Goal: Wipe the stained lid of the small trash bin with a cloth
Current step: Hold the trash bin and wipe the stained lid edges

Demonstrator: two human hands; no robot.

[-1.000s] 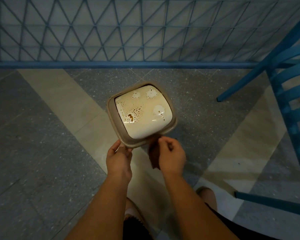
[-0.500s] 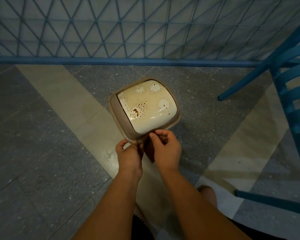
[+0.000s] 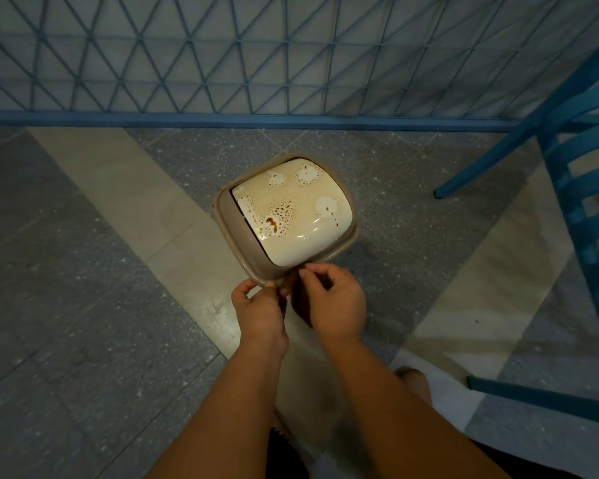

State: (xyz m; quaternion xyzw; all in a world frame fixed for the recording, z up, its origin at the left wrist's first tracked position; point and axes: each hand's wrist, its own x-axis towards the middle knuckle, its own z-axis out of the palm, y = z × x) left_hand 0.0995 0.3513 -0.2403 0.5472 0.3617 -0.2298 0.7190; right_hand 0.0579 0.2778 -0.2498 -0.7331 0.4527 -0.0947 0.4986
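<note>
The small trash bin (image 3: 222, 216) stands on the floor, beige, with a glossy cream swing lid (image 3: 301, 233). Brown stains and pale dried rings speckle the lid, with one dark blot near its middle. Both hands meet at the bin's near corner. My left hand (image 3: 256, 309) pinches the rim between thumb and fingers. Just to its right, my right hand (image 3: 336, 302) has its fingers curled, with the fingertips pinching the same near edge. No cloth is in view.
A blue lattice fence (image 3: 291, 57) with a bottom rail runs across the back. At the right stands a blue slatted chair (image 3: 581, 188), one of its legs close to the bin. The floor has grey speckled tiles and a pale diagonal stripe (image 3: 173, 236). My foot (image 3: 412, 378) shows below.
My left hand slid right along the near rim until it met my right hand. The bin turned slightly, so its lid now sits more askew.
</note>
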